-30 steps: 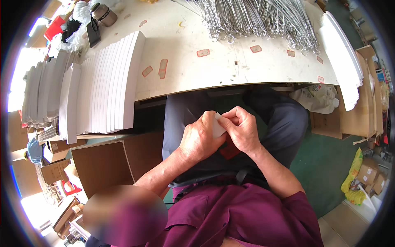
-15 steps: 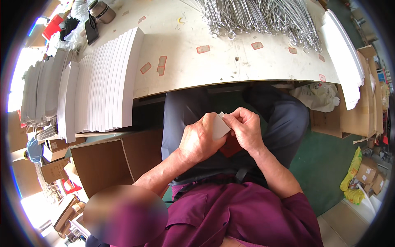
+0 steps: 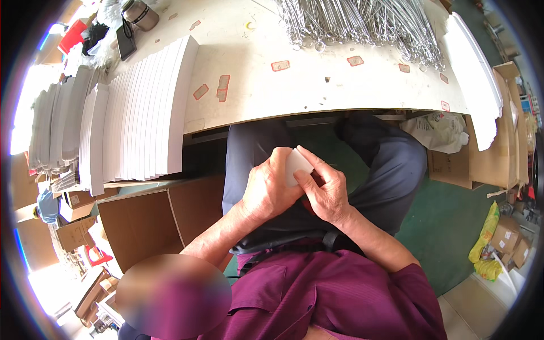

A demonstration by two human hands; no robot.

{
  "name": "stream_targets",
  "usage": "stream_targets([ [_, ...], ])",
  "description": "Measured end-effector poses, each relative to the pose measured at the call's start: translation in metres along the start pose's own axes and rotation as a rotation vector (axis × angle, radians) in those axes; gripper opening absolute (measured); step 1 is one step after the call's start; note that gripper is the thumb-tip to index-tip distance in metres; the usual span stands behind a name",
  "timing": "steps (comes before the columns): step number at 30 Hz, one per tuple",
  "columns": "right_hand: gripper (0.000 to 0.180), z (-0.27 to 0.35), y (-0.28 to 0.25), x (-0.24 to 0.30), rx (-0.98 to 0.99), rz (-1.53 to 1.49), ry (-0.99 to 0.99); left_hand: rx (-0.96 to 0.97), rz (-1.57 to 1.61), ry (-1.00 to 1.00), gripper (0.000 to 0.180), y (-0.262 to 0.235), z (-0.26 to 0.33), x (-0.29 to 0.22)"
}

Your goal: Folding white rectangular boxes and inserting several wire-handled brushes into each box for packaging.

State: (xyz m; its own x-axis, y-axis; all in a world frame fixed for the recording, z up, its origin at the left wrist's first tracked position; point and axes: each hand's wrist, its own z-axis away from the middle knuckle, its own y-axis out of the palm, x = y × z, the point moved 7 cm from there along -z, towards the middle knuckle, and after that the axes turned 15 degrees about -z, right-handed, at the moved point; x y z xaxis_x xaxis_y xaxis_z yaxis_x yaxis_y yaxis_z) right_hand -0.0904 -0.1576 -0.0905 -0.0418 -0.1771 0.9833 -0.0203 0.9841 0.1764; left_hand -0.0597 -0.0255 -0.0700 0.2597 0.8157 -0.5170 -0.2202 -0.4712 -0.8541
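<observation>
Above my lap, both hands hold what looks like a narrow white paper box (image 3: 297, 164); only its pale, squarish end shows and the rest is hidden. My left hand (image 3: 272, 184) is wrapped round its left side, the thumb up along the edge. On the right side, my right hand (image 3: 326, 190) is closed against it, index finger at the top corner and thumb lower on the white face. A bit of something red shows beneath the hands, too covered to name.
On the white table (image 3: 249, 85), long white boxes (image 3: 147, 113) stand in a row at left. Metal rods with looped ends (image 3: 362, 28) lie piled at the back. More white strips (image 3: 473, 79) overhang the right edge. A flask (image 3: 140, 16), a phone (image 3: 126, 42) and an open carton (image 3: 141, 226) are at left.
My right hand has gone from pinching a small flap at the white box's top corner to laying its thumb and index finger along the end. Both hands have shifted slightly left.
</observation>
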Motion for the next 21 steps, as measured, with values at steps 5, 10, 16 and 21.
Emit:
stream_targets([
  [5, 0.046, 0.003, 0.003, 0.001, 0.023, 0.018, 0.031, 0.021, 0.022, -0.024, 0.052, -0.001, -0.001, 0.001],
  [10, 0.043, 0.001, 0.005, 0.006, 0.046, 0.035, -0.016, 0.039, 0.026, -0.029, 0.048, -0.001, -0.002, 0.0],
  [16, 0.039, -0.011, -0.011, 0.0, -0.078, -0.156, 0.061, 0.012, -0.02, -0.016, 0.057, -0.009, -0.008, -0.012],
  [21, 0.04, -0.058, -0.076, 0.026, -0.278, -0.362, 0.011, 0.001, -0.203, 0.155, 0.066, -0.04, -0.023, -0.012],
])
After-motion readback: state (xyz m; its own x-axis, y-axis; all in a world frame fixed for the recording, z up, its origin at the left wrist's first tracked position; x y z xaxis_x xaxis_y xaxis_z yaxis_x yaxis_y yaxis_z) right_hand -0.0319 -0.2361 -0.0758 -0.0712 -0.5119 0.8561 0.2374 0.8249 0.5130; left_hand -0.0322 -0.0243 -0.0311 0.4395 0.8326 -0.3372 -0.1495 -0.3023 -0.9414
